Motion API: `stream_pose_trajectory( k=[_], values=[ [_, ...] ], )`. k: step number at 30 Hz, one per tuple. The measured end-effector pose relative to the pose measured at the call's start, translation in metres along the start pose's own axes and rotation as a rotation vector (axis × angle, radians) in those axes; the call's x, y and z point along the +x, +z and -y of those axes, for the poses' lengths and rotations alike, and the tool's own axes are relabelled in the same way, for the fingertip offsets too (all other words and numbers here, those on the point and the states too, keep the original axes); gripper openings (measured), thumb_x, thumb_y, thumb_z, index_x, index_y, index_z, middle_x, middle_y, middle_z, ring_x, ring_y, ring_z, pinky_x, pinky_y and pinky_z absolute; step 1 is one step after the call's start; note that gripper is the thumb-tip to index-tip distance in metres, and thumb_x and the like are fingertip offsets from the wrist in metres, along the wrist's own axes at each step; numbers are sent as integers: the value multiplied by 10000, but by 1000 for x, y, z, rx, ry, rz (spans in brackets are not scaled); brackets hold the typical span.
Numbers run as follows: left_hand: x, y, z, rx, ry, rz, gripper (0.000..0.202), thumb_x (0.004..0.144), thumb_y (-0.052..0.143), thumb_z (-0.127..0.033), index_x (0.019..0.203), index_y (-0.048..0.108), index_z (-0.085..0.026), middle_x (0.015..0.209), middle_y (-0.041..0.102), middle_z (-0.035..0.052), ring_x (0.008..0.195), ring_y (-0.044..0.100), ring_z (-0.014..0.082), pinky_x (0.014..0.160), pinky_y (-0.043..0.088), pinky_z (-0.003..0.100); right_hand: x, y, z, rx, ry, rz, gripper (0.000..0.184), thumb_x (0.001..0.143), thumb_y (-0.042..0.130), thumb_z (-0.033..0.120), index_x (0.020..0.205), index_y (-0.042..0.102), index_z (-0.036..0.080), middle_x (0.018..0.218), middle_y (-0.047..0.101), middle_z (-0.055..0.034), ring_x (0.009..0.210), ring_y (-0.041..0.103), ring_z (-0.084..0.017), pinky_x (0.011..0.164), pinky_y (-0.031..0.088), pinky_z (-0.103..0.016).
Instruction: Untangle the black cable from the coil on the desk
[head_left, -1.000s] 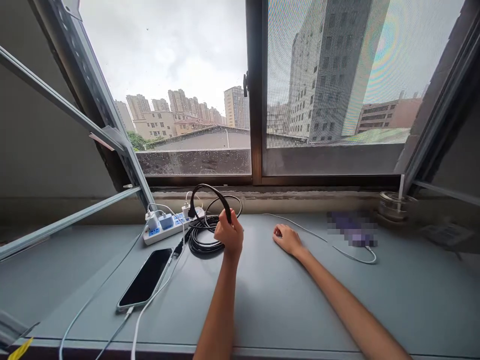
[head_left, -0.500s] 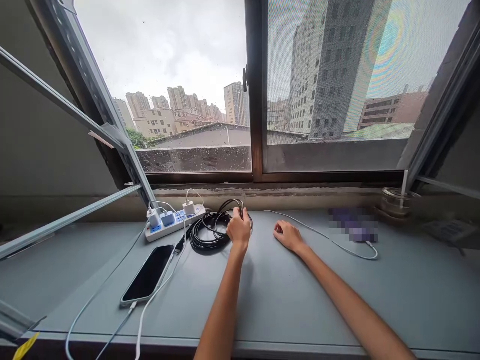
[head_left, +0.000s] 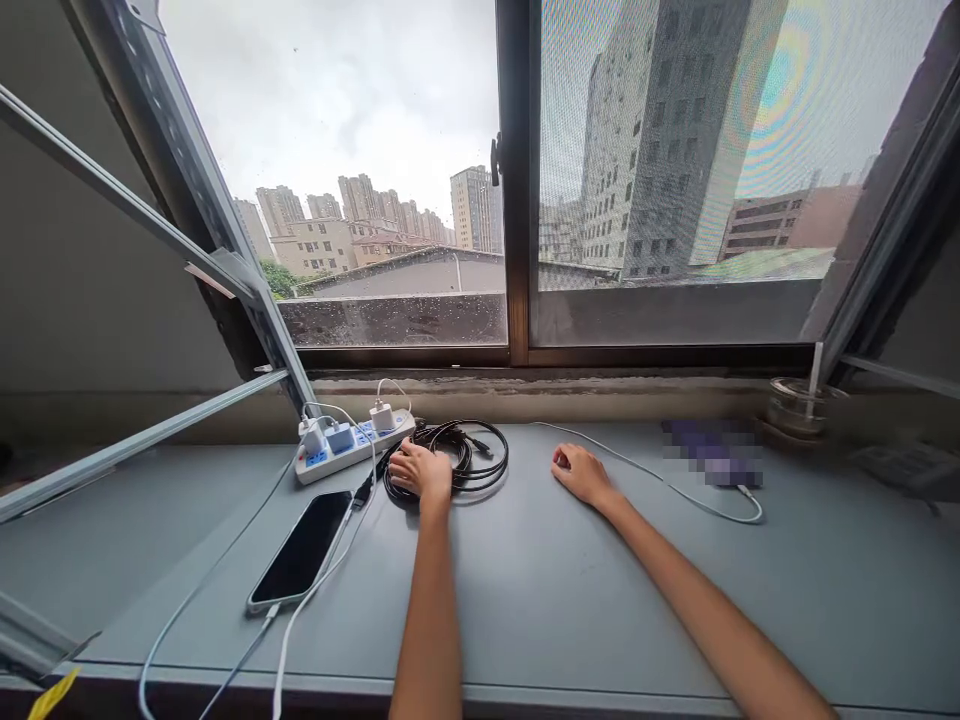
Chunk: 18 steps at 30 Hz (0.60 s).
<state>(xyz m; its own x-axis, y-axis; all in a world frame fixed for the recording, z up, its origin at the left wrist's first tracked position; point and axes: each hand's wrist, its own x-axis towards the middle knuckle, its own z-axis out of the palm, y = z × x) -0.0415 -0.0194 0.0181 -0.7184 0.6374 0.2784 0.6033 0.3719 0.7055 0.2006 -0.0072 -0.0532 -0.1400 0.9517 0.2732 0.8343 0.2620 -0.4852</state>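
**Cable coil back down on the desk**

Lowered since a second ago: black cable coil (head_left: pixel 457 458) now flat beside power strip (head_left: pixel 352 445), left hand (head_left: pixel 421 470) closed over its near edge. Right hand (head_left: pixel 581 474) loosely curled, empty, resting on desk (head_left: pixel 540 600). Phone (head_left: pixel 304 550) untouched.

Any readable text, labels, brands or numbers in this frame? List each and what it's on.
None readable.
Power strip: no legible marking.
Phone: screen dark, no text.
Purple item by the window: blurred out.
Distant buildings: no sign legible.
Black cable coil under the left hand: no label visible.
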Motion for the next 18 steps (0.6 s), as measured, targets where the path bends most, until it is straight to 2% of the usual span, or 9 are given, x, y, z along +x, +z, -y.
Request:
stream_pose_trajectory(
  k=[3, 5, 10, 14, 18],
  values=[
    [10, 2, 10, -51, -14, 2, 413, 773, 545, -90, 1184, 525, -54, 1063, 616, 185, 1098, 529, 317, 965, 331, 499, 0, 1, -1, 3, -2, -1, 227, 897, 538, 356, 889, 589, 135, 891, 591, -41, 866, 554, -157, 804, 450, -347],
    [12, 3, 10, -109, 26, -24, 381, 794, 483, -56, 1166, 557, -94, 1010, 646, 154, 1065, 560, 306, 954, 356, 481, 1, 1, -1, 6, -4, -1, 228, 896, 540, 357, 887, 590, 135, 891, 591, -41, 864, 554, -157, 806, 450, -347],
    [7, 4, -6, -303, 278, -85, 375, 865, 341, -48, 1172, 537, -138, 1143, 620, 115, 1060, 582, 205, 942, 407, 319, 1, 2, -1, 13, -8, -3, 230, 897, 538, 358, 883, 589, 134, 883, 589, -40, 855, 553, -156, 801, 449, -346],
    [3, 8, -13, -361, 439, 8, 316, 919, 346, -122, 1171, 529, -171, 1137, 634, 73, 1003, 609, 156, 906, 428, 268, 2, 2, -1, 15, -13, 2, 227, 900, 535, 353, 885, 591, 133, 886, 593, -40, 864, 557, -157, 807, 451, -349],
    [2, 13, -11, -281, 431, 122, 284, 900, 396, -113, 1091, 595, -183, 1057, 673, 66, 1028, 601, 210, 940, 398, 353, 2, 1, -1, 13, -12, 6, 224, 899, 540, 351, 891, 594, 134, 892, 596, -42, 868, 560, -157, 814, 454, -353]
  ],
)
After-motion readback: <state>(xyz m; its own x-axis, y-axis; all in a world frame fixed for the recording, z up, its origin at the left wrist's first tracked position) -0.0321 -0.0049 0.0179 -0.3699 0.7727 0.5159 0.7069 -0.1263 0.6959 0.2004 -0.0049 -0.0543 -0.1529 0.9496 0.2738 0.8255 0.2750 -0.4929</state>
